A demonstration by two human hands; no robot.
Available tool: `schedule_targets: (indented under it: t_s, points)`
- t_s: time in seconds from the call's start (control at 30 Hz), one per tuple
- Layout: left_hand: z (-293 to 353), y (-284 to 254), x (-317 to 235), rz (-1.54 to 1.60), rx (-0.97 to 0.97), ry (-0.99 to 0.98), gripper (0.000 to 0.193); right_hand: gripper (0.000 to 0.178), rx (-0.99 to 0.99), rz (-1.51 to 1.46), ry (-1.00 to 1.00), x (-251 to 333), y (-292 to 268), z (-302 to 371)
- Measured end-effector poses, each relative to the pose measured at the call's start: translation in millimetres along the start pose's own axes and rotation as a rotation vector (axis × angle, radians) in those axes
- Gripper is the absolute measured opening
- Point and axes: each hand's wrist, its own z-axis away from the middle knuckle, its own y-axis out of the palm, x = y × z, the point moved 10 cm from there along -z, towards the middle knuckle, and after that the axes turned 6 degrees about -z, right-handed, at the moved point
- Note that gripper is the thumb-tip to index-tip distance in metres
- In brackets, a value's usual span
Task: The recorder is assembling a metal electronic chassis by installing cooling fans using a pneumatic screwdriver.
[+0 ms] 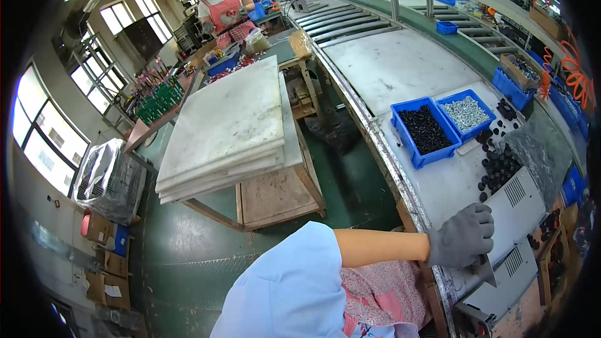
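Note:
My left hand [462, 238], in a grey glove, is over the near right end of the workbench with its fingers curled closed. It grips the edge of a grey sheet-metal panel [501, 285] with a slotted vent; the fingers hide the exact hold. A dark thin metal edge [486, 271] sticks out just below the glove. Beyond the hand lies a second light grey vented panel [518, 199], close beside it. My right hand is not in view. Loose black round knobs or caps [498, 172] are scattered past the panels.
Two blue bins stand farther along the bench, one with black small parts [426, 130], one with whitish small parts [465, 114]. Clear plastic film [541, 153] lies at right. A stack of white boards [225, 125] rests on a wooden cart at left. A co-worker [225, 6] stands beyond.

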Motion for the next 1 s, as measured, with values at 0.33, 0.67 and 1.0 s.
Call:
schedule_targets:
  t_s: [0.33, 0.67, 1.0]
  points:
    - [0.7, -1.8, -0.4, -0.004, -0.003, -0.003, 0.023, 0.037, -0.030, -0.006, -0.035, 9.7, -0.8, -9.4]
    - [-2.0, -3.1, 1.3, 0.010, -0.003, -0.005, 0.022, 0.036, -0.044, -0.003, -0.093, 13.2, 3.3, -14.7]
    - [0.3, -0.8, 1.1, 0.051, -0.021, -0.005, 0.018, 0.037, -0.038, -0.013, -0.059, 8.6, 3.9, -11.8]
